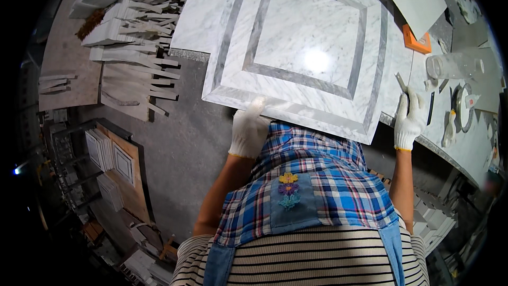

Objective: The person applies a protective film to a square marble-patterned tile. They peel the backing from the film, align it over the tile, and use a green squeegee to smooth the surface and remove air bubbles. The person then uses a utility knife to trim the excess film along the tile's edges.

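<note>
A square marble panel point(307, 37), white with grey inlaid bands, lies before me, its near edge close to my apron. My left hand point(250, 131), in a white knit glove, grips that edge near the left corner; one finger lies on top and the others are mostly hidden below. To the panel's right, my gloved right hand point(410, 119) is low over the worktop. A narrow metal blade point(401, 81) sticks out past its fingertips, which seem closed on its lower end; any handle is hidden under the glove.
Right of my right hand lie a dark flat strip point(430, 107), a clear plastic jar point(454, 67), a round dish point(465, 108) and an orange box point(417, 40). Stone strips point(140, 69) fill boards on the left. Framed panels point(123, 164) stand lower left.
</note>
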Demonstrator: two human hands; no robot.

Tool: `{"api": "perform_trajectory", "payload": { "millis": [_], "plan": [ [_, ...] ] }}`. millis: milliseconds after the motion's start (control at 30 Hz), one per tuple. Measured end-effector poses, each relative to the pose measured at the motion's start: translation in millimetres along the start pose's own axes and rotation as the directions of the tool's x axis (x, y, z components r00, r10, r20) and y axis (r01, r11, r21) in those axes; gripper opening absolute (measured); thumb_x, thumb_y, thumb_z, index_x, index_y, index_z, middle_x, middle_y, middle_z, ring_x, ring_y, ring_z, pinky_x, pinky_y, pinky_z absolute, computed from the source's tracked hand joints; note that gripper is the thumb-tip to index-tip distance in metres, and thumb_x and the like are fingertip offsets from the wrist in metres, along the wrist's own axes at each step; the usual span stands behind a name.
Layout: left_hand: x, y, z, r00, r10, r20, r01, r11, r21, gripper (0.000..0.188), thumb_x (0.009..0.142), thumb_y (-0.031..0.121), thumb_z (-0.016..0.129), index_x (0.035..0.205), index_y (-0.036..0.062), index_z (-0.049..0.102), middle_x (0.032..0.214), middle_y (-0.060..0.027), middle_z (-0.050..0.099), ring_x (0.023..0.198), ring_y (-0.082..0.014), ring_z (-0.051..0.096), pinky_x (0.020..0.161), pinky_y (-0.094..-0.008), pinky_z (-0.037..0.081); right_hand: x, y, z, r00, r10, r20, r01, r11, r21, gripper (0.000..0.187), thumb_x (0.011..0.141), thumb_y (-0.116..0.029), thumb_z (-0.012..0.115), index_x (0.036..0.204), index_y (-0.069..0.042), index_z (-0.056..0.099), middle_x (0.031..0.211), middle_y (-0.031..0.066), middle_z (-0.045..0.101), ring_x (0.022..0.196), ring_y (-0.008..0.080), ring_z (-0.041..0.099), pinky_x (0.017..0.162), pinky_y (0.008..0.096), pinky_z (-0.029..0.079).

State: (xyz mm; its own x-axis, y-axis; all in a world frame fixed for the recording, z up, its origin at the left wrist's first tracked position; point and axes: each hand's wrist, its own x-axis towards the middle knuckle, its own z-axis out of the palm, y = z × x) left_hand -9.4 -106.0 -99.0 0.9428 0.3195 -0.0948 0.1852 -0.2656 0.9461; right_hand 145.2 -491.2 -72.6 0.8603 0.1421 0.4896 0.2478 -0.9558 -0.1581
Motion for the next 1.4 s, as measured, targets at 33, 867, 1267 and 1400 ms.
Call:
{"api": "perform_trajectory", "payload": {
  "millis": [33,867,1267,1400],
  "plan": [
    [-1,3,1,1.000,-0.020,-0.001,0.020,1.000,0.001,0.025,0.083,-0.002,0.052,0.106,-0.0050,0.064,0.083,-0.0235,0.066,0.077,-0.0358,0.066,0.069,-0.0389,0.053,0,-1,-1,1.000,-0.006,0.000,0.006,1.000,-0.003,0.026,0.090,-0.016,0.071,0.115,-0.008,0.073,0.101,0.0159,0.069,0.089,0.0299,0.067,0.078,0.0378,0.054],
    [-2,17,-4,0.982,-0.144,0.121,0.170,0.953,-0.249,0.031,0.092,0.010,0.060,0.119,-0.0053,0.060,0.107,-0.0196,0.065,0.095,-0.0312,0.062,0.089,-0.0413,0.051,4,5,-25,0.961,0.244,0.129,-0.252,0.967,0.045,0.033,0.093,-0.023,0.063,0.121,-0.006,0.068,0.109,0.0185,0.069,0.101,0.0337,0.063,0.090,0.0440,0.049],
    [3,7,4,0.853,-0.515,0.083,0.316,0.383,-0.868,0.050,0.091,0.007,0.070,0.135,-0.0011,0.049,0.126,-0.0180,0.061,0.110,-0.0321,0.064,0.090,-0.0460,0.058,21,107,-73,0.920,0.288,-0.268,-0.331,0.934,-0.135,0.028,0.090,-0.023,0.065,0.114,-0.010,0.071,0.101,0.0122,0.069,0.094,0.0301,0.064,0.087,0.0403,0.049],
    [3,9,7,0.842,-0.534,0.075,0.305,0.355,-0.884,0.051,0.092,0.009,0.069,0.138,-0.0013,0.047,0.129,-0.0191,0.060,0.114,-0.0341,0.063,0.093,-0.0476,0.057,40,177,-77,0.786,0.577,-0.224,-0.559,0.817,0.143,0.034,0.094,-0.028,0.058,0.122,-0.011,0.068,0.117,0.0165,0.068,0.108,0.0338,0.064,0.094,0.0428,0.049]
  ]
}}
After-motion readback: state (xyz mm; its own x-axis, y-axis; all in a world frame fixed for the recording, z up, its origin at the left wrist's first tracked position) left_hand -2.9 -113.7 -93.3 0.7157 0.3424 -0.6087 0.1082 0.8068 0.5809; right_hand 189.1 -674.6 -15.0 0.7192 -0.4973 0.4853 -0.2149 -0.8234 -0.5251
